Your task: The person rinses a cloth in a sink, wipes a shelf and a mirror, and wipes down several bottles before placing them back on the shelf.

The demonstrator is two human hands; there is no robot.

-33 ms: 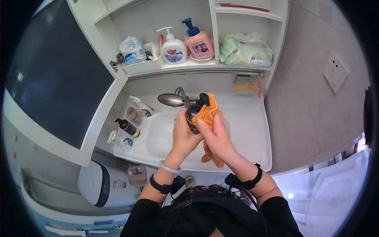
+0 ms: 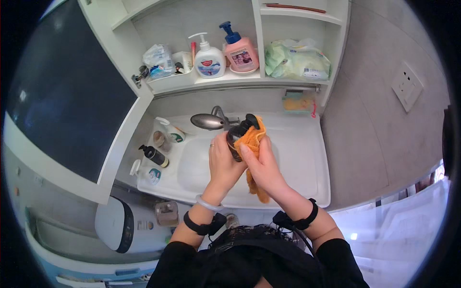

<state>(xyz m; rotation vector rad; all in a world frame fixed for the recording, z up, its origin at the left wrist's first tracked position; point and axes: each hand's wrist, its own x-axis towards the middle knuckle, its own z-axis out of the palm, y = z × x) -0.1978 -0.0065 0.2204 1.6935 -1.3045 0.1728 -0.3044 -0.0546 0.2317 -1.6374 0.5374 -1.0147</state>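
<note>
Over the white sink basin [image 2: 194, 165] my left hand [image 2: 223, 163] grips a dark pump bottle [image 2: 235, 138] around its body, the black pump head pointing up and to the right. My right hand [image 2: 265, 169] presses an orange cloth [image 2: 253, 136] against the bottle's right side. The cloth wraps the bottle's upper part, and its loose end hangs down below my right palm. A chrome faucet [image 2: 209, 121] sits just behind the bottle.
A shelf above holds a white pump bottle [image 2: 209, 60], a pink pump bottle [image 2: 240, 50] and a green wipes pack [image 2: 297, 60]. Small bottles [image 2: 154, 155] stand on the sink's left rim. A dark mirror door [image 2: 67, 91] hangs open at left, and a wall socket [image 2: 408, 86] is at right.
The hanging end of the orange cloth has drawn up a little, and the bottle and both hands have shifted very slightly.
</note>
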